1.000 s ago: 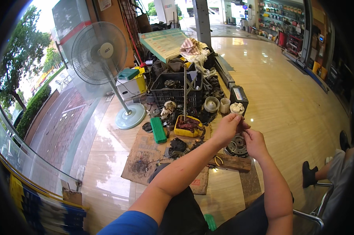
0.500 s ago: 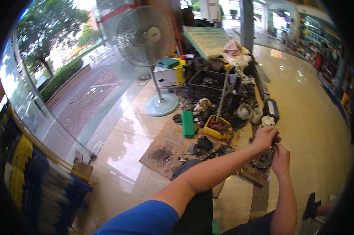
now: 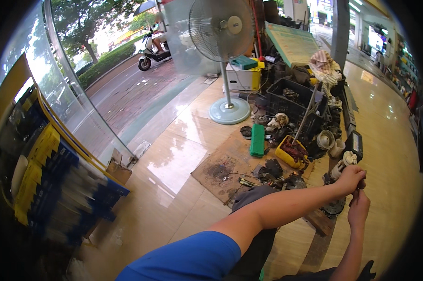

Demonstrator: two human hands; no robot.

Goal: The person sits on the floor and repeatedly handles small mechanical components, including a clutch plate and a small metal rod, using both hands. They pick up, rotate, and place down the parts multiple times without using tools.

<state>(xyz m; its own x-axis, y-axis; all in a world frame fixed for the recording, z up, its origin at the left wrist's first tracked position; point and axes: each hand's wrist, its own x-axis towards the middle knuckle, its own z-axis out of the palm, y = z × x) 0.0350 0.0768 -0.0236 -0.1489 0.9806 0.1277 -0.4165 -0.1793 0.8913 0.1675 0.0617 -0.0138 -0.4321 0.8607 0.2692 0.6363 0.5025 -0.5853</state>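
My left hand (image 3: 350, 180) and my right hand (image 3: 360, 208) meet at the right, fingers closed and close together. Whatever is pinched between them is too small to make out. Just beneath, partly covered by my left wrist, lies a round dark metal part (image 3: 334, 209) with holes around its rim. A crumpled white rag (image 3: 349, 158) sits just beyond my left hand. Near it are a black container (image 3: 355, 142) and a pale cup (image 3: 337, 149).
A yellow cut-open container (image 3: 292, 157) of dark red stuff and a green box (image 3: 257, 140) stand on stained cardboard (image 3: 211, 175). Behind are a black crate (image 3: 286, 99) and a standing fan (image 3: 229, 110). A blue and yellow rack (image 3: 57, 173) is at the left.
The view has turned left, so the surroundings and both hands sit further right in the picture. A person on a scooter has appeared outside. My hands remain close together, fingers closed.
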